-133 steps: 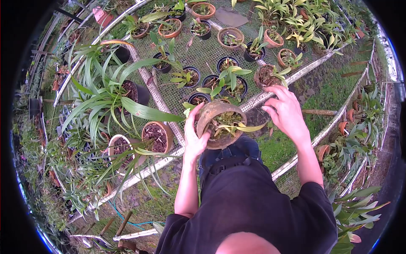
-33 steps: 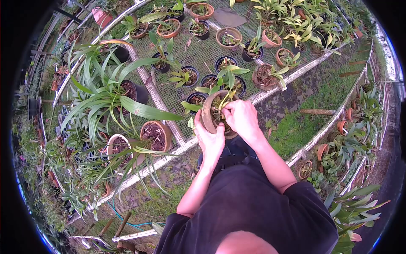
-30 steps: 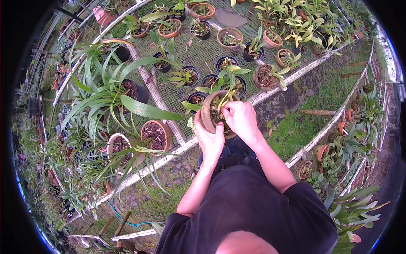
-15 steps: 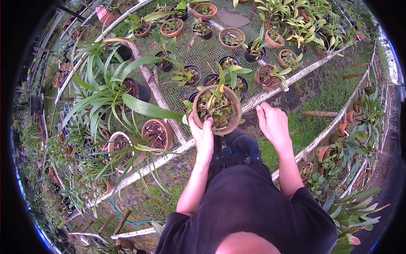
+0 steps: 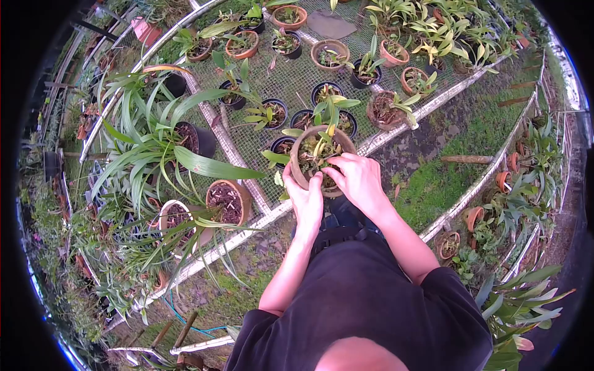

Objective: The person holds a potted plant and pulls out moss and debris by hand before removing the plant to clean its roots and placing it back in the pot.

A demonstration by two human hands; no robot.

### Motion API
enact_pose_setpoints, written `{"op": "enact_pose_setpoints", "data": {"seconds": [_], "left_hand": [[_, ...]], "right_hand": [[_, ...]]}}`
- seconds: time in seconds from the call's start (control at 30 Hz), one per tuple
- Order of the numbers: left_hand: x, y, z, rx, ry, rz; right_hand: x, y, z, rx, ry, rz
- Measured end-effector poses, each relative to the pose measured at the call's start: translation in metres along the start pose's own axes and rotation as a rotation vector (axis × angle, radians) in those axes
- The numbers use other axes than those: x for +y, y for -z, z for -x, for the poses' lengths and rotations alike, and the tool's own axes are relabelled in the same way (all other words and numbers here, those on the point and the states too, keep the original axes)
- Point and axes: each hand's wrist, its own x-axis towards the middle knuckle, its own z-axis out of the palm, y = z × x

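Observation:
A round clay pot (image 5: 296,162) with moss and a small leafy plant (image 5: 330,111) is held up in front of my body, over the near edge of the mesh bench. My left hand (image 5: 307,196) grips its near left rim, thumb over the edge. My right hand (image 5: 359,180) reaches over the near right rim, its fingers closed together at the moss inside. Whatever those fingertips may pinch is too small to make out. Small black pots (image 5: 283,148) stand on the mesh just behind the held pot.
The wire mesh bench (image 5: 266,74) has a pale frame rail (image 5: 433,104) along its near side. Long-leaved plants (image 5: 148,145) and two clay pots with bark (image 5: 238,204) stand at the left. Another plant bench (image 5: 473,193) runs along the right.
My right hand has moved left from beside the pot onto its rim and the moss. The held pot has shifted slightly right, still in my left hand.

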Motion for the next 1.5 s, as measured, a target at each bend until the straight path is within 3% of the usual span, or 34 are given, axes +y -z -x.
{"op": "enact_pose_setpoints", "data": {"seconds": [0.6,0.7,0.83,1.0,1.13,1.27,1.37,1.5], "left_hand": [[0.004,0.004,-0.005,-0.02,-0.014,0.077],[0.007,0.011,-0.005,-0.08,-0.007,0.134],[0.004,0.022,-0.006,-0.147,-0.095,0.126],[-0.003,0.032,-0.009,-0.261,-0.179,0.118],[0.004,0.036,-0.016,-0.355,-0.377,-0.001],[0.005,0.04,-0.019,-0.334,-0.305,0.005],[0.018,0.033,-0.008,-0.165,-0.096,0.081],[0.017,0.029,-0.008,-0.102,-0.1,0.035]], "right_hand": [[0.006,0.012,0.001,0.171,-0.178,-0.29],[0.009,0.019,-0.003,0.304,-0.163,-0.375],[0.021,0.038,-0.017,0.358,0.088,-0.367],[0.026,0.065,-0.031,0.035,0.199,-0.429],[0.023,0.077,-0.035,-0.166,0.302,-0.423],[0.023,0.073,-0.03,-0.05,0.193,-0.402],[0.03,0.059,-0.017,0.108,0.119,-0.472],[0.02,0.046,-0.001,0.136,0.131,-0.344]]}}
